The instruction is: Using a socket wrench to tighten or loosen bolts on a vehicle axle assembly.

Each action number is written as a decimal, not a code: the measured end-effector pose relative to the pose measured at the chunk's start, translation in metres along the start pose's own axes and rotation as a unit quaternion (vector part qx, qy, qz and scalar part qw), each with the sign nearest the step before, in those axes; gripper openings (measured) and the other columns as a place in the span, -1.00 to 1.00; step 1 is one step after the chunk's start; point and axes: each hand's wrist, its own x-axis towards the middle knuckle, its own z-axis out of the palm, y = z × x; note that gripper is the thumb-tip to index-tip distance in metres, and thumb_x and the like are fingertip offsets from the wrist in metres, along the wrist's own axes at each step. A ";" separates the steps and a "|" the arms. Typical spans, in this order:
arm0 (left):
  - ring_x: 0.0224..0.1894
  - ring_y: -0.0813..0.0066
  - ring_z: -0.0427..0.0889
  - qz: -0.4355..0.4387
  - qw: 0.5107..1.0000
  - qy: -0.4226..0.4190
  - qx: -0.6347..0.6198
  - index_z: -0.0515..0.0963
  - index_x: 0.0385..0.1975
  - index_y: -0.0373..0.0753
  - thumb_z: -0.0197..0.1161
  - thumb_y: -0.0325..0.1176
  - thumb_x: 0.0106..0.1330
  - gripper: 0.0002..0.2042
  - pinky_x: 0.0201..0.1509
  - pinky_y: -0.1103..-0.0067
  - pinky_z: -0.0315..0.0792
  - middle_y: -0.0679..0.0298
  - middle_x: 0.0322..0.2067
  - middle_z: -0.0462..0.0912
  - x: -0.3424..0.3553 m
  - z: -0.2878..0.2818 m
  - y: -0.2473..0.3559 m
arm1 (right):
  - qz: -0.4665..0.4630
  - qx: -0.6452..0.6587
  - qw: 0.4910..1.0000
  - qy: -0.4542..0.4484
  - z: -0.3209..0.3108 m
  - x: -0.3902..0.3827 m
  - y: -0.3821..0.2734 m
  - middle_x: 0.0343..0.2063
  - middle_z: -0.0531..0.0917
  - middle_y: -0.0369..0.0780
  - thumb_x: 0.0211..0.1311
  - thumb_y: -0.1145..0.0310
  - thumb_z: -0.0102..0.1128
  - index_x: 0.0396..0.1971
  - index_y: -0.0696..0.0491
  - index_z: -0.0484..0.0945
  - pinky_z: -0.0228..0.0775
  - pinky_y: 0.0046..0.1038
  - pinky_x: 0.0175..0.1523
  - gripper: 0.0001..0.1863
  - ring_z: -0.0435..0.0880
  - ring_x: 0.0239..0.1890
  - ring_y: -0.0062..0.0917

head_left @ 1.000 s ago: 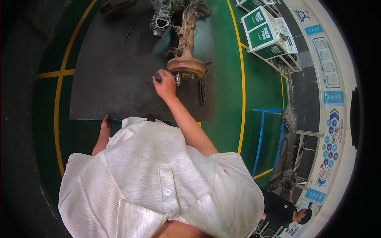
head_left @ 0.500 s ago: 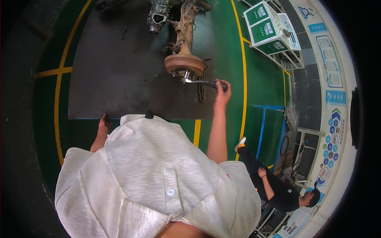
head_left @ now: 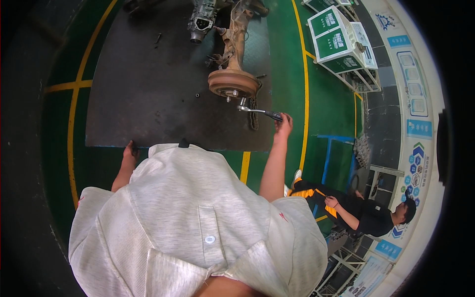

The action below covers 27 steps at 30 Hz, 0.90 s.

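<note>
My right hand (head_left: 283, 125) grips the black handle of a ratchet (head_left: 267, 113) at the right side of the dark work surface (head_left: 138, 89). The socket (head_left: 243, 102) on its head sits just below and right of the studs at the centre of a rusty brake drum (head_left: 231, 79), apart from them. The drum ends an axle housing (head_left: 233, 47). A chain (head_left: 254, 120) lies beside the socket, and a small nut (head_left: 197, 95) lies left of the drum. My left hand (head_left: 130, 152) is low at the near left edge, fingers curled round something dark that I cannot make out.
A greasy gearbox (head_left: 201, 20) lies behind, with a small bolt (head_left: 158, 37) to its left. A white-and-green cabinet (head_left: 339, 42) on a frame stands at the right. A co-worker in black (head_left: 376, 218) is at the lower right, near a white metal frame (head_left: 383, 173).
My right hand swung rightward with the ratchet, then moved a little toward me, drawing the socket away from the hub. The co-worker has come further forward at the right.
</note>
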 end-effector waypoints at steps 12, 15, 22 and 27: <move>0.25 0.34 0.33 0.019 0.998 -0.043 0.045 0.35 0.19 -0.13 0.14 -0.12 0.32 -0.53 0.34 0.39 0.14 0.34 0.23 0.37 0.044 -0.006 0.000 | -0.416 -0.521 0.721 -0.190 0.152 -0.148 0.050 -0.36 0.66 -0.15 -0.10 0.25 0.30 -0.39 0.06 0.61 0.43 -0.21 -0.12 -0.75 0.62 -0.23 -0.19; 0.28 0.24 0.30 -0.023 0.990 -0.136 0.035 0.22 0.29 -0.18 0.03 -0.08 0.37 -0.46 0.37 0.30 0.07 0.32 0.31 0.26 0.123 -0.059 0.000 | -0.434 -0.565 0.670 -0.210 0.198 -0.175 0.073 -0.35 0.65 -0.21 -0.09 0.26 0.28 -0.37 0.02 0.62 0.37 -0.20 -0.05 -0.76 0.60 -0.18 -0.27; 0.22 0.10 0.36 -0.038 0.993 -0.057 0.101 0.23 0.28 -0.16 -0.04 -0.09 0.41 -0.50 0.20 0.15 0.27 0.26 0.26 0.32 0.087 -0.018 0.010 | -0.418 -0.596 0.653 -0.208 0.184 -0.169 0.108 -0.35 0.64 -0.24 -0.11 0.27 0.27 -0.37 -0.01 0.62 0.32 -0.16 -0.02 -0.76 0.57 -0.15 -0.32; 0.10 0.25 0.47 0.136 0.941 -0.181 0.252 0.37 0.16 -0.12 0.00 -0.09 0.39 -0.59 0.09 0.26 0.37 0.30 0.13 0.48 -0.002 -0.020 0.007 | -0.398 -0.492 0.744 -0.217 0.154 -0.155 0.083 -0.39 0.63 -0.24 -0.12 0.29 0.25 -0.49 -0.01 0.57 0.33 -0.20 -0.11 -0.85 0.59 -0.20 -0.30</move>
